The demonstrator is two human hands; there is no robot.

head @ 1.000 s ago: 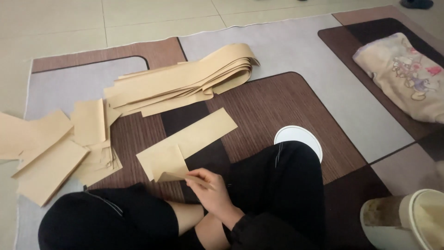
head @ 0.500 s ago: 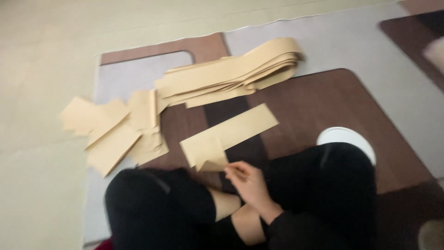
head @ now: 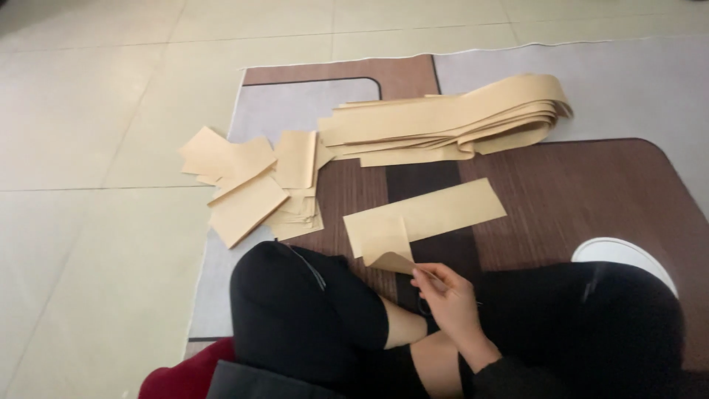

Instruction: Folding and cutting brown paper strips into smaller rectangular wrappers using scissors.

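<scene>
While the person sits cross-legged on a rug [head: 605, 185] laid over a tiled floor [head: 96, 222], one hand [head: 447, 299] pinches the curled near corner of a tan paper strip [head: 425, 222]. That strip lies flat on the brown part of the rug just in front of the knees, its near end folded or doubled over. The grip is closed on that corner between thumb and fingertips. From its place on the right of the body I judge it to be the right hand, though the arm is partly cut off, so I cannot be sure. The other hand is not in view.

To the left sits a loose pile of short folded pieces [head: 255, 185], which looks like the finished share. Beyond the strip lies a stack of long strips [head: 443, 122], seemingly untouched, so I judge that most of the work remains.

A white rounded thing [head: 624, 255] peeks out past the right knee; what it is I cannot tell. Something dark red [head: 177, 377] shows at the bottom edge, cut off. The black-clad legs hide the rug beneath them.
</scene>
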